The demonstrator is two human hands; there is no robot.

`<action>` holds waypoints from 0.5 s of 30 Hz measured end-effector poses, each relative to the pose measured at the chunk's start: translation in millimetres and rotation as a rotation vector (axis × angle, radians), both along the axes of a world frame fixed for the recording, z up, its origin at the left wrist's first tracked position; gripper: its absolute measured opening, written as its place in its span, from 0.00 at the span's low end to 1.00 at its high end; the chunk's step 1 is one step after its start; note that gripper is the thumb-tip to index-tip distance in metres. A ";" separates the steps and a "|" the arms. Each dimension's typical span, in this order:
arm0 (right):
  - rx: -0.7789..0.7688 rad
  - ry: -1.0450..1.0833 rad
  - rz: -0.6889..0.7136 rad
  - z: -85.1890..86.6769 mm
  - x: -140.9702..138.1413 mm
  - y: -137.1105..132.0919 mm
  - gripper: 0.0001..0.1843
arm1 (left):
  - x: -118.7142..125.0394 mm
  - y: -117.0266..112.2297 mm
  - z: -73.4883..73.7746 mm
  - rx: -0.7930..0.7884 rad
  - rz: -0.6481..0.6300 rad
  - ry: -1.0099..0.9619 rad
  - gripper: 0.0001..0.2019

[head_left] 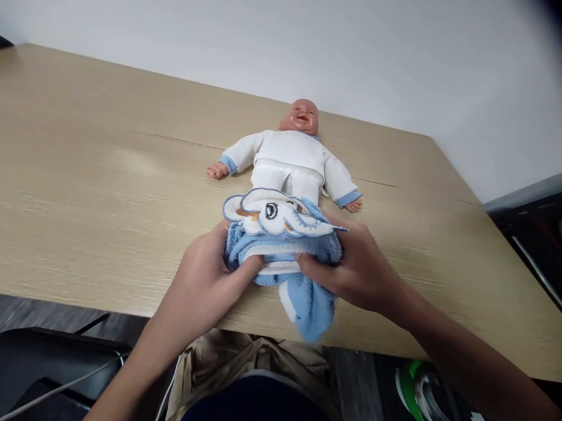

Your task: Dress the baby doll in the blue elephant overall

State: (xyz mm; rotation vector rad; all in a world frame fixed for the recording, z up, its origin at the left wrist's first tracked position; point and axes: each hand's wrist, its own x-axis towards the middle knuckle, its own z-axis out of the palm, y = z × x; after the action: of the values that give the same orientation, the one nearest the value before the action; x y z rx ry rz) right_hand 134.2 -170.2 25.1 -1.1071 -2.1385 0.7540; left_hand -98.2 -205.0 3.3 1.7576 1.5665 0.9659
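Between my two hands is a small blue and white terry doll garment (pixel 282 244) with an elephant patch on its front. My left hand (pixel 209 274) grips its left side, thumb pressed inside the white-edged opening. On the other side my right hand (pixel 356 263) holds it the same way, thumb also at the opening. One blue end of the cloth hangs below, over the table's front edge. Just beyond lies a baby doll (pixel 288 152) on its back, in a white top with blue cuffs and white trousers, arms spread. The cloth hides its lower legs.
The wooden table (pixel 99 174) stretches out to both sides and back to a white wall (pixel 349 54). A black chair (pixel 51 360) with a pale cable stands at lower left. Dark shelving is at the right, and a green and white round object (pixel 411 390) lies below the table.
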 end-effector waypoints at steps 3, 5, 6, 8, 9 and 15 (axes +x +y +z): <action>-0.007 -0.008 0.019 3.9 -6.6 -4.3 0.12 | -6.5 -10.3 -0.3 -0.034 0.028 0.039 0.09; 0.007 -0.019 0.015 4.5 -11.0 -5.3 0.12 | -10.0 -14.9 0.8 -0.045 0.032 0.053 0.10; 0.019 -0.026 0.013 4.5 -13.0 -5.3 0.12 | -11.4 -16.5 1.6 -0.053 0.031 0.057 0.11; 0.048 -0.037 0.013 4.7 -16.3 -4.8 0.12 | -13.4 -18.7 3.3 -0.071 0.021 0.059 0.13; 0.058 -0.043 0.012 5.0 -17.5 -4.6 0.12 | -14.2 -19.3 3.9 -0.081 0.021 0.061 0.14; 0.045 -0.079 0.009 5.3 -19.7 -5.5 0.10 | -18.7 -19.7 -0.3 -0.143 -0.021 0.057 0.15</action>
State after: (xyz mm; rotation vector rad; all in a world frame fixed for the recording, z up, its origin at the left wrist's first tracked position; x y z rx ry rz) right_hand 114.5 -175.7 30.3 -1.1211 -2.2168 0.6728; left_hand -116.9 -224.7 3.1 1.7120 1.6080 0.7796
